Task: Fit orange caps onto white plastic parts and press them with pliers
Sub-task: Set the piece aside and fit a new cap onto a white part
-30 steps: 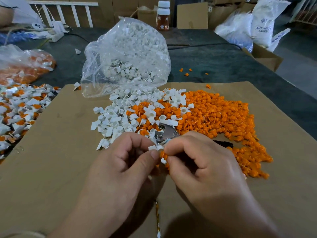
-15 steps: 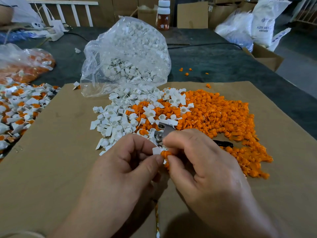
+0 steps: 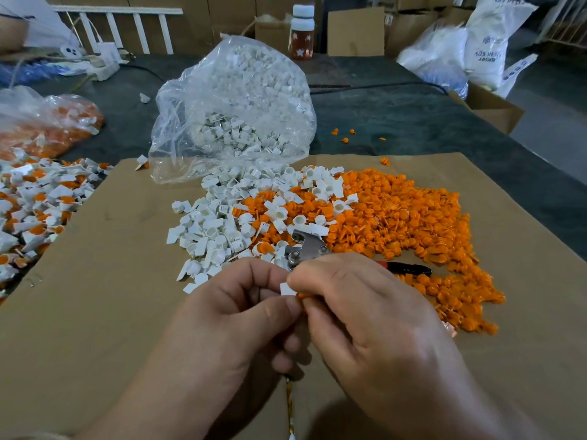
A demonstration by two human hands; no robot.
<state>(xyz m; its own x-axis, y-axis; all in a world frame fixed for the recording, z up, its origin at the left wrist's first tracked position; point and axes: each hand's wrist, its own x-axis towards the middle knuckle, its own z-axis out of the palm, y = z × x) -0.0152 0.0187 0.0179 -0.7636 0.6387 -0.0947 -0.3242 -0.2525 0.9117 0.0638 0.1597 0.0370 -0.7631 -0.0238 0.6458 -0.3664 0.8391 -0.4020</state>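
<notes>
On my feed the left hand sits at centre frame, thumb and forefinger pinching a white part, the other fingers curled beneath. The right hand meets it from the right, fingertips nipped on an orange cap that touches the part's right edge. Both pieces are mostly covered, so I cannot tell which way the part's socket faces. Just above the knuckles the pliers lie untouched on the cardboard sheet. Their long axis runs left to right, with the metal head at the white parts pile and the dark handle pointing right along the orange caps pile. A clear bag of white parts stands upper centre.
</notes>
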